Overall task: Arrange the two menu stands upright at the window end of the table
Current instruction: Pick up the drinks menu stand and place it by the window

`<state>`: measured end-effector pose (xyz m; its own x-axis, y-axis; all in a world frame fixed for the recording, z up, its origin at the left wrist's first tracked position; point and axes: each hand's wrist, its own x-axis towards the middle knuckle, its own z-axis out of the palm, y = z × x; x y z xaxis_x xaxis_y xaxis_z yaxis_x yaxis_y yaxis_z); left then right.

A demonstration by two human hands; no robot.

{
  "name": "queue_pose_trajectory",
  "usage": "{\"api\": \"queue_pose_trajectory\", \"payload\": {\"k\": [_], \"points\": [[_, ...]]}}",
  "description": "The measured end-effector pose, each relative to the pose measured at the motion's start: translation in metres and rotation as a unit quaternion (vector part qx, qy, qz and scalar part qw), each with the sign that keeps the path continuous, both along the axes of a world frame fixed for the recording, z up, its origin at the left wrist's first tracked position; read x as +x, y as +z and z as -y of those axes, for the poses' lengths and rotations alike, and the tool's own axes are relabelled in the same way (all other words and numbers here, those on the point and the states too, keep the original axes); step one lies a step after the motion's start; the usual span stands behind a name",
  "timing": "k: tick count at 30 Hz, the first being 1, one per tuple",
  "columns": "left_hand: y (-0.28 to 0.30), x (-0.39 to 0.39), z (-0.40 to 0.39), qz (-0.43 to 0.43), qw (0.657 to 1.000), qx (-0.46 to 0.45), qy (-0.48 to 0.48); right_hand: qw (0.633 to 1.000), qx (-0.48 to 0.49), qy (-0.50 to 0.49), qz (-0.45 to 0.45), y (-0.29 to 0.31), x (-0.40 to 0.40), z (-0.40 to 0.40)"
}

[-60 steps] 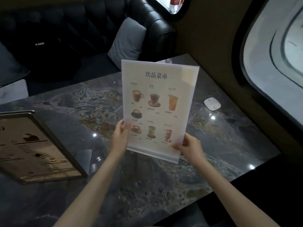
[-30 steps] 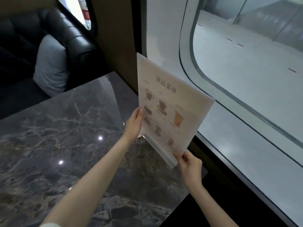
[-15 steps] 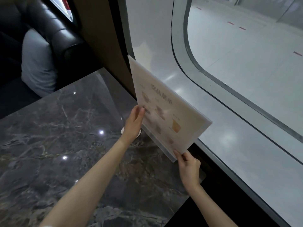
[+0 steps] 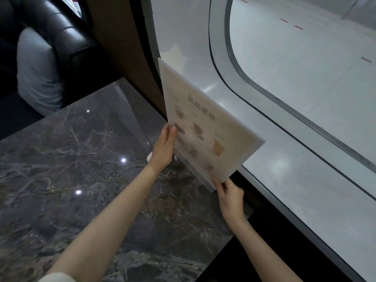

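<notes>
A clear acrylic menu stand [image 4: 205, 127] with a pale drinks menu sits upright at the window end of the dark marble table [image 4: 81, 169]. Its face leans back toward the window glass. My left hand [image 4: 163, 148] grips its left edge near the base. My right hand [image 4: 230, 197] pinches the lower right corner of its base, at the table's edge. The second menu stand is out of view.
A small white round object [image 4: 149, 157] lies on the table, mostly hidden behind my left hand. A black leather sofa [image 4: 67, 39] with a grey cushion [image 4: 38, 72] stands past the far side. The large window [image 4: 284, 98] runs along the right.
The menu stand has been carried from mid-table to the window end and tipped back toward the glass. Over the last half second it barely shifted; both hands keep their grip.
</notes>
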<state>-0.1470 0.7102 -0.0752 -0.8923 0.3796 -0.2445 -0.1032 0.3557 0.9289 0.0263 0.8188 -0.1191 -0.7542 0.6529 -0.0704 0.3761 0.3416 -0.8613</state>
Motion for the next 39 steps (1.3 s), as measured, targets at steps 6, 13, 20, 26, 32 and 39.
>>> {"api": "queue_pose_trajectory", "payload": {"k": [6, 13, 20, 26, 32, 39], "points": [[0.007, 0.027, 0.012, -0.005, 0.998, -0.062, -0.007, 0.998, -0.01, -0.004, 0.055, -0.002, 0.006, 0.004], [-0.021, 0.052, 0.078, -0.023, 0.975, -0.22, 0.012, 0.993, -0.015, -0.024, 0.117, -0.001, 0.019, 0.038], [0.002, 0.079, 0.161, -0.151, 0.944, -0.293, 0.024, 0.97, 0.041, 0.198, 0.133, 0.026, -0.007, 0.115], [0.028, 0.107, 0.252, -0.231, 0.895, -0.376, 0.06, 0.931, 0.078, 0.331, 0.131, 0.059, -0.022, 0.208], [0.043, 0.163, 0.35, -0.33, 0.85, -0.391, 0.124, 0.873, 0.191, 0.441, 0.084, 0.084, -0.022, 0.308], [0.044, 0.218, 0.455, -0.454, 0.763, -0.427, 0.171, 0.822, 0.254, 0.51, -0.016, 0.097, -0.004, 0.42]]}}
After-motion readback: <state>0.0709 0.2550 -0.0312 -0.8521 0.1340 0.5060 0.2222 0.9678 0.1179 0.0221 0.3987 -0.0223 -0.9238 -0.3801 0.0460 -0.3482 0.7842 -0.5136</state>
